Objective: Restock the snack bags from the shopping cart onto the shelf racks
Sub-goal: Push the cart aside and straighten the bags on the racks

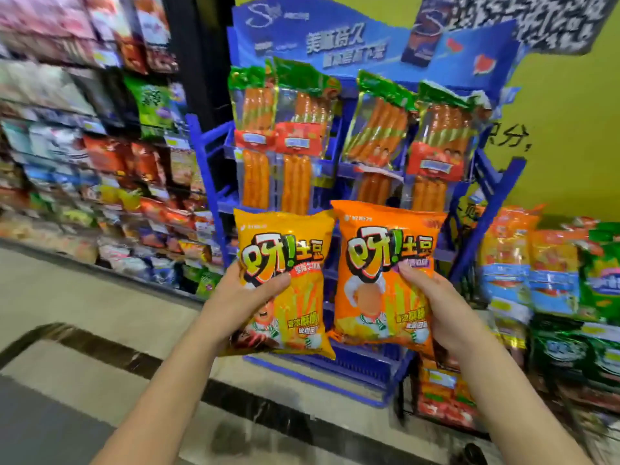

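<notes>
The left hand (pixel 241 297) grasps a glossy yellow crisp bag (pixel 285 256), the right hand (pixel 439 307) a glossy orange crisp bag (pixel 382 263) — each grip curled round a lower edge — side by side, upright, near the blue display rack (pixel 208 152).

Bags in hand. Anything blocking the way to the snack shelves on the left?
Nothing visible. Only bare floor lies between the yellow bag in the left hand, the orange bag in the right hand, and the left shelves. The blue sausage rack stands behind them.
</notes>
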Demonstrator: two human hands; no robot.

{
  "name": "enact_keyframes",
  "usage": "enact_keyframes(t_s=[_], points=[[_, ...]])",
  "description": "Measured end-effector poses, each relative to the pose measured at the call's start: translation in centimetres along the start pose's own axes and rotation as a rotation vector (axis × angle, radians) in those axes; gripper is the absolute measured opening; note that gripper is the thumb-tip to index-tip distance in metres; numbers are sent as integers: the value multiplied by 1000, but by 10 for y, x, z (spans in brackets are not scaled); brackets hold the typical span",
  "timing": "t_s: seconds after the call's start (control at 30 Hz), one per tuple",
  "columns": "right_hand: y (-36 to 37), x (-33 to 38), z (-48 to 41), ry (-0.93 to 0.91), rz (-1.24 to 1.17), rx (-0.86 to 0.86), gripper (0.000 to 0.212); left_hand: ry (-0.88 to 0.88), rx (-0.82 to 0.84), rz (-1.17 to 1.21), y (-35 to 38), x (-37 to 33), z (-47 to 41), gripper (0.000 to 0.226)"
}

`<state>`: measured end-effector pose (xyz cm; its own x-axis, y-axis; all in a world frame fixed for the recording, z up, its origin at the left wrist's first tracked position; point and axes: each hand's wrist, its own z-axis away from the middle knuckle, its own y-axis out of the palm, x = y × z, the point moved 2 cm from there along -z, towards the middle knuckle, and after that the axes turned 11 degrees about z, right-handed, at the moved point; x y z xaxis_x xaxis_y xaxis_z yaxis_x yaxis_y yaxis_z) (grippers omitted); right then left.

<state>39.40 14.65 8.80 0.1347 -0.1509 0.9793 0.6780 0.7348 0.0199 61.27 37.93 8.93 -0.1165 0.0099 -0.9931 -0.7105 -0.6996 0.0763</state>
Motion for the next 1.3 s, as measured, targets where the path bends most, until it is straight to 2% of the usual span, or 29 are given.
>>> enact_keyframes(t_s=[0.13,0.2,0.27,0.33,0.4,0.5,0.63,0.7,0.8,0.93,1.17,1.3], points=[[131,3,-21,4,40,166,57,-12,-191,12,-127,-5,35,82],[196,6,-29,-11,59,234,52,-8,-272,23,-188,-5,54,80],[259,10,-33,-34,80,298,47,-22,-342,70,-242,-7,73,87],[317,15,-37,-26,85,358,40,-17,-387,142,-292,-12,92,81],[371,22,-39,-23,82,417,33,-2,-433,201,-338,-18,107,81],[443,31,-48,-38,102,506,37,26,-506,223,-397,-29,125,93],[528,42,-75,-63,110,607,41,80,-612,210,-462,-48,129,83],[568,47,-97,-81,95,641,41,108,-661,213,-493,-56,123,78],[626,57,-135,-123,87,680,33,124,-742,201,-545,-64,100,89],[698,73,-194,-175,85,759,44,154,-844,171,-612,-80,53,94],[810,112,-286,-221,109,830,55,221,-875,148,-700,-110,-16,79],[871,122,-323,-192,117,817,39,201,-938,131,-757,-116,-46,83]])
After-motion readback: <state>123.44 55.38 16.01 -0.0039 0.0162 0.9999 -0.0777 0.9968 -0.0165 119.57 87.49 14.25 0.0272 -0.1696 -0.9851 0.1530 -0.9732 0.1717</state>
